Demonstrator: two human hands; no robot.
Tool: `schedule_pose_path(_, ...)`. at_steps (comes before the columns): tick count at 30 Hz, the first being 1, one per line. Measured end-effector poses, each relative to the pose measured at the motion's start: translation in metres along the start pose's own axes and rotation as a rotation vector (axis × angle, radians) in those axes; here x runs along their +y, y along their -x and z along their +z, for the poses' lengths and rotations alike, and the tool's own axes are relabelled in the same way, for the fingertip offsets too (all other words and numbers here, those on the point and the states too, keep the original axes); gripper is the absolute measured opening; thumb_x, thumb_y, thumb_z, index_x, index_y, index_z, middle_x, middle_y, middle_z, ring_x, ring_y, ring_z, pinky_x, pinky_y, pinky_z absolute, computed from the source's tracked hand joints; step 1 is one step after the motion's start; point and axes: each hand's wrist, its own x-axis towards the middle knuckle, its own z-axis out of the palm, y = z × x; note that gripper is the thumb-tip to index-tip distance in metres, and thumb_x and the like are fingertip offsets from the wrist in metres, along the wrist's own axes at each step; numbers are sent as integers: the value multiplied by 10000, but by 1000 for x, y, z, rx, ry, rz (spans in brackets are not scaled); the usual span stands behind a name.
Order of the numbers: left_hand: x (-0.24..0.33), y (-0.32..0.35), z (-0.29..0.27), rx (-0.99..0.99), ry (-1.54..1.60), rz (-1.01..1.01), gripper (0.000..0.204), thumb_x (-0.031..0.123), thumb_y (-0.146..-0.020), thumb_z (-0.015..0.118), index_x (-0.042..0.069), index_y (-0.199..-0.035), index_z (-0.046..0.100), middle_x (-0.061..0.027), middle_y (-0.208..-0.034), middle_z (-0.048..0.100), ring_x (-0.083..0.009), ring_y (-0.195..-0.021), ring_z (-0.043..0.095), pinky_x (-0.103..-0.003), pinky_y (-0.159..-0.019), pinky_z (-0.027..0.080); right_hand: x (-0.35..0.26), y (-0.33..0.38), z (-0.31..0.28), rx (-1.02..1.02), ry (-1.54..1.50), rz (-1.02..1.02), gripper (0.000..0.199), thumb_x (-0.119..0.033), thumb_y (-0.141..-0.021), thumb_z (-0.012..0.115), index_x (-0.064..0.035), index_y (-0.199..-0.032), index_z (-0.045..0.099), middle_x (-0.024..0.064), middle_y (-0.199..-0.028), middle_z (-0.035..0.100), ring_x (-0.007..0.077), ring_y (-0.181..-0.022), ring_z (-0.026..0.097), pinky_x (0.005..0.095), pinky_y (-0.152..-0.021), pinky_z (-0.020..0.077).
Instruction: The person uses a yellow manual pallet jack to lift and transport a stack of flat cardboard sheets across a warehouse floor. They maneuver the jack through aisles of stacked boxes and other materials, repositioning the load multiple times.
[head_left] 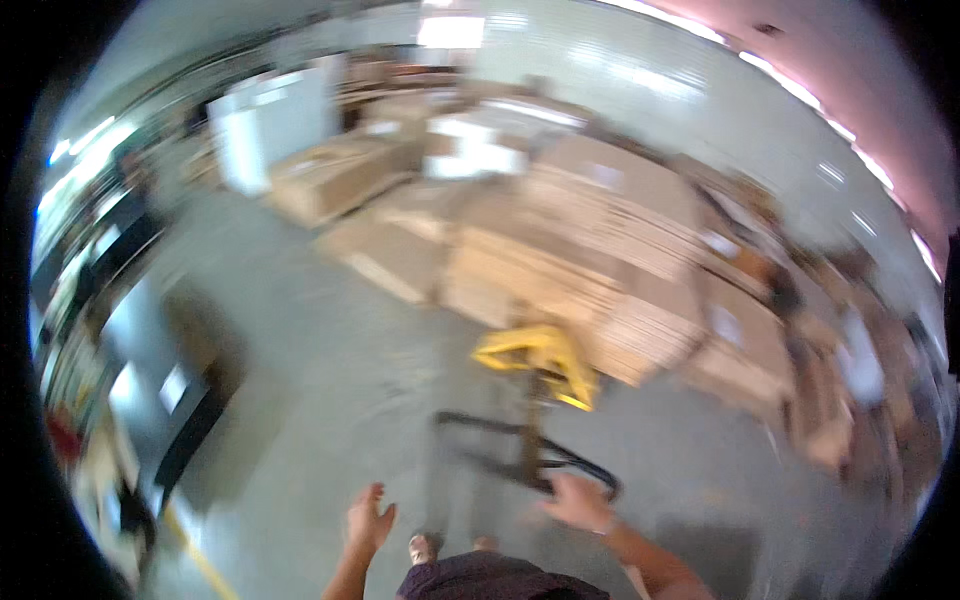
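Note:
A yellow pallet jack (545,345) stands in front of me, its upright shaft rising to a dark looped handle (480,424). My right hand (578,502) is at the right side of that handle and appears closed around its near bar; motion blur softens the fingers. To the left of the handle, my left hand (369,519) is held in the air with fingers apart and nothing in it. Both forearms come up from the lower edge.
Stacks of flat brown cardboard (610,200) spread beyond the jack and to the right. White panels (275,120) stand at the far left. A grey, dark-sided item (160,400) is on the left near a yellow floor line (200,555). Grey concrete floor (340,370) lies between.

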Motion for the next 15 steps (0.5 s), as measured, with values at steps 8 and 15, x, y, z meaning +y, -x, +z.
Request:
schedule_pose_path(8, -135, 150, 54, -293, -161, -453, 192, 208, -834, 585, 88, -926, 703, -167, -960, 697, -351, -894, 674, -472, -737, 543, 63, -85, -98, 525, 71, 16, 322, -205, -710, 744, 32, -913, 664, 190, -825, 685, 303, -776, 678, 414, -691, 506)
schedule_pose_path(15, -102, 220, 20, -77, 91, -788, 204, 195, -849, 574, 86, -954, 713, -156, -1001, 694, -340, -971, 654, -466, -800, 524, 40, -145, -119, 505, 218, 120, 344, -232, -714, 766, 29, -914, 666, 190, -855, 674, 315, -823, 660, 419, -727, 496)
